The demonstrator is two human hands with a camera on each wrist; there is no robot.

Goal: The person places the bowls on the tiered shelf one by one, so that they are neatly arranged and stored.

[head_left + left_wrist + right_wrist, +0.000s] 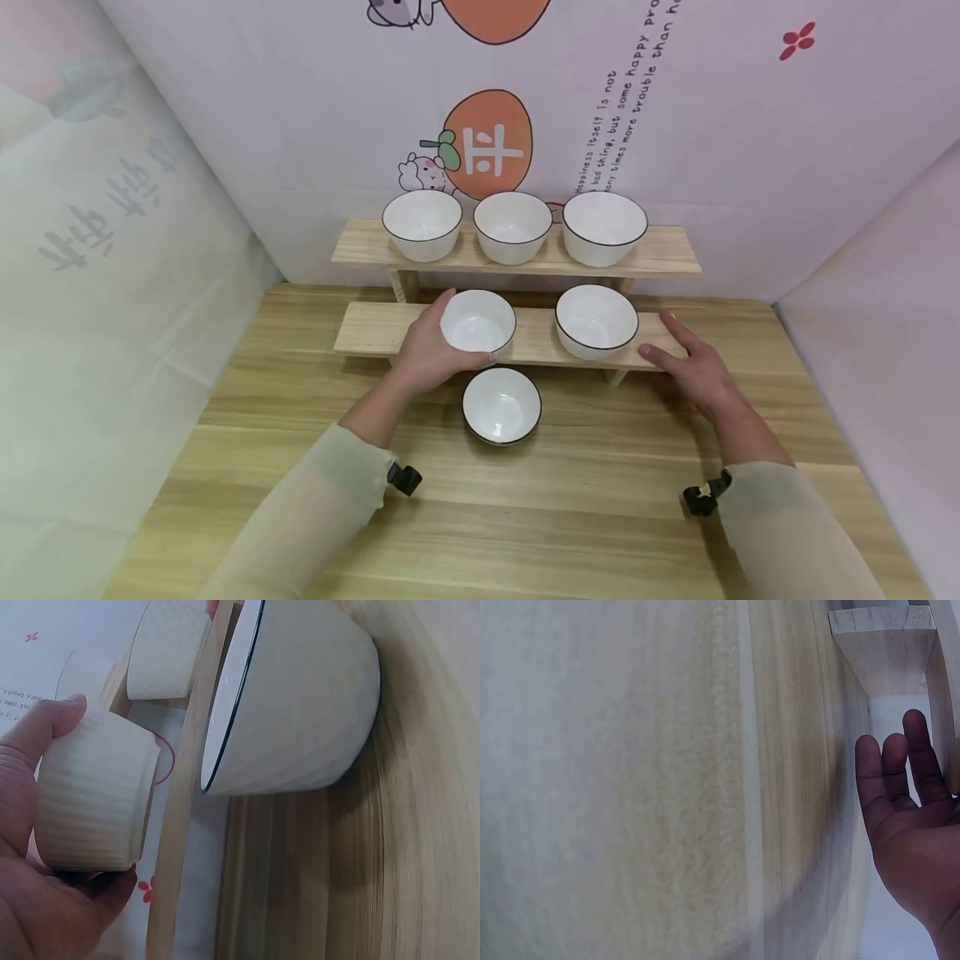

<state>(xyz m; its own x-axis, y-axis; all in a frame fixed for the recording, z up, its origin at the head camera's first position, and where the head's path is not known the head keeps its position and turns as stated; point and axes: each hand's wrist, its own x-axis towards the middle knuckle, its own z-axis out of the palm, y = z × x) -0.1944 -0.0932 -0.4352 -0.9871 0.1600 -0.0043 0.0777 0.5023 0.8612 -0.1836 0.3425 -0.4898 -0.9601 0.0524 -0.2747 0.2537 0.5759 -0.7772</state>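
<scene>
My left hand (pixel 431 346) grips a white ribbed bowl (pixel 94 795) with a dark rim, thumb on one side and fingers on the other. The left wrist view shows a gap between the bowl's foot and the lower wooden shelf (pixel 367 327). Around the right end of that shelf is my right hand (pixel 697 367), thumb and index finger on top. Its other fingers (pixel 870 776) extend below the board in the right wrist view. Another white bowl (pixel 596 321) sits on the shelf near my right hand. In front, on the table, stands a further bowl (pixel 501 406).
Behind, a higher wooden shelf (pixel 675 250) bears three white bowls: left (pixel 422 225), middle (pixel 513 229) and right (pixel 604 229). Printed cloth (pixel 322 125) hangs behind and at both sides. Wood-grain table (pixel 570 508) spreads below and in front of the shelves.
</scene>
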